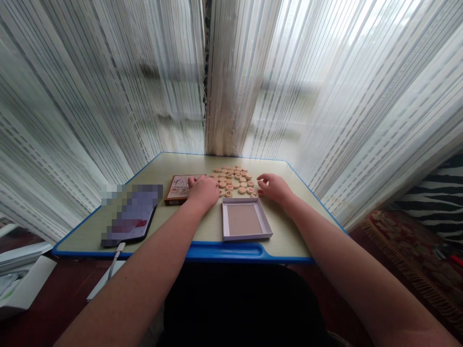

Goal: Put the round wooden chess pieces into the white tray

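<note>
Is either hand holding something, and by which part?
Neither visibly holds anything: the left hand lies by the game box, the right hand by the wooden Chinese chess pieces.

Honestly there's room past the right hand (275, 188) toward the desk's (307, 214) right corner, but the white tray (245, 219) sits tight below the xiangqi pieces (231, 182), and the game box (178, 189) crowds the left hand (204, 192).

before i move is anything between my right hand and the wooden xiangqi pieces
No, nothing visible stands in the way. The right hand rests at the right edge of the wooden xiangqi pieces, its fingertips right beside the nearest ones. The white tray lies nearer you, not between them.
</note>
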Action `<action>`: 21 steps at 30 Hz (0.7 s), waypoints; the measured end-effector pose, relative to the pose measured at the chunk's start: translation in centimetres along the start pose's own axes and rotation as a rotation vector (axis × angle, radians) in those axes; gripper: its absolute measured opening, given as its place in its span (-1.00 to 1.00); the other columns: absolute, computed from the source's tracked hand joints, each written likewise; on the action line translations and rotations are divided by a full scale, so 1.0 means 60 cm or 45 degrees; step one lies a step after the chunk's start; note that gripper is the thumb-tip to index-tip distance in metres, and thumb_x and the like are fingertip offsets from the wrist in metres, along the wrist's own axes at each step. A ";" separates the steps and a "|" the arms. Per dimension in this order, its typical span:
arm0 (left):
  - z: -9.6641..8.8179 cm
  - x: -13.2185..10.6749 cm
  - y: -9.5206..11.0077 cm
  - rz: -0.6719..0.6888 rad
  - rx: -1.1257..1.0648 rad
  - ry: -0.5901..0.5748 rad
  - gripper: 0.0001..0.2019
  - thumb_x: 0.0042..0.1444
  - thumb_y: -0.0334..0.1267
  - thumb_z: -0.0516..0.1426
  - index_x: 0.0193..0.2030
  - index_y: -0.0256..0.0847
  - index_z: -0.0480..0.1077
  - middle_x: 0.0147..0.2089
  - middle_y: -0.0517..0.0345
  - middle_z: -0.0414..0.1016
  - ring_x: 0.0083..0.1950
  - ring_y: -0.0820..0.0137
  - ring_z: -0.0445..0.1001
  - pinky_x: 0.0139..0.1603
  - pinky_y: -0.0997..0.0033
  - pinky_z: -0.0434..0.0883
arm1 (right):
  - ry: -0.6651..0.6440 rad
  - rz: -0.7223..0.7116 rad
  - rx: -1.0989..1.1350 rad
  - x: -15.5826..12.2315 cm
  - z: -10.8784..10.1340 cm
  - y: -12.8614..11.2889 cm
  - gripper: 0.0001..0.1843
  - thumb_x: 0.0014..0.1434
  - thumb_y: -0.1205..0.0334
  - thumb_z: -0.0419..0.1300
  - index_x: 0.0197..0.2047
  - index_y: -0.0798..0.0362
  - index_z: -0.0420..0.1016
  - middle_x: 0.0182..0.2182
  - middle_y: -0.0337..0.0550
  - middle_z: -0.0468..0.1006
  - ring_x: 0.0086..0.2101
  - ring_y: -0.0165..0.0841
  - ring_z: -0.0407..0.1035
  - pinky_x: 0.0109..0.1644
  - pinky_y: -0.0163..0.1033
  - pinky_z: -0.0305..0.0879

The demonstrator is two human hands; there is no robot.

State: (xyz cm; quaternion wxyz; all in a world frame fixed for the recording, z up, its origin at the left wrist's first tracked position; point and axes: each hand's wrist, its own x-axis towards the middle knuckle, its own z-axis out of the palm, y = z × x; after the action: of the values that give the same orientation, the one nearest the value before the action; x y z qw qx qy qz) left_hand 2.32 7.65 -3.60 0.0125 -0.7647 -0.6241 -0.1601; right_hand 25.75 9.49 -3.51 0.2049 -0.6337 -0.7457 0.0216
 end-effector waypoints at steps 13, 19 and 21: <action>-0.004 -0.001 -0.002 -0.018 0.034 0.017 -0.75 0.09 -0.33 -0.03 -0.39 -0.12 0.49 -0.22 0.02 0.54 -0.01 0.12 0.28 -0.06 0.02 0.03 | 0.005 -0.416 0.078 -0.012 0.001 -0.023 -0.78 0.05 0.13 0.20 -0.26 0.01 0.59 -0.14 -0.09 0.54 -0.17 -0.21 0.31 -0.02 -0.10 0.23; -0.008 0.000 0.001 -0.045 -0.020 0.052 -0.69 0.17 -0.24 -0.08 -0.31 -0.10 0.51 -0.23 -0.01 0.54 -0.01 0.15 0.32 -0.03 0.04 0.03 | -0.076 -0.500 0.134 -0.015 0.000 -0.037 -0.83 0.08 0.14 0.21 -0.31 -0.03 0.61 -0.20 -0.13 0.55 -0.16 -0.24 0.32 -0.01 -0.11 0.19; -0.009 0.000 0.003 -0.043 -0.014 0.036 -0.67 0.19 -0.25 -0.10 -0.28 -0.11 0.51 -0.22 -0.03 0.54 -0.02 0.16 0.33 -0.04 0.05 0.04 | -0.065 -0.475 0.124 -0.015 -0.001 -0.039 -0.84 0.06 0.12 0.23 -0.37 -0.02 0.61 -0.21 -0.11 0.54 -0.17 -0.23 0.31 -0.02 -0.10 0.19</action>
State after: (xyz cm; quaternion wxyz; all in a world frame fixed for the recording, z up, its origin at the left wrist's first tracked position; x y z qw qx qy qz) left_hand 2.36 7.52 -3.06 0.0144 -0.7519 -0.6357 -0.1744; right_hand 23.66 8.13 -3.03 0.2168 -0.4731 -0.8531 0.0356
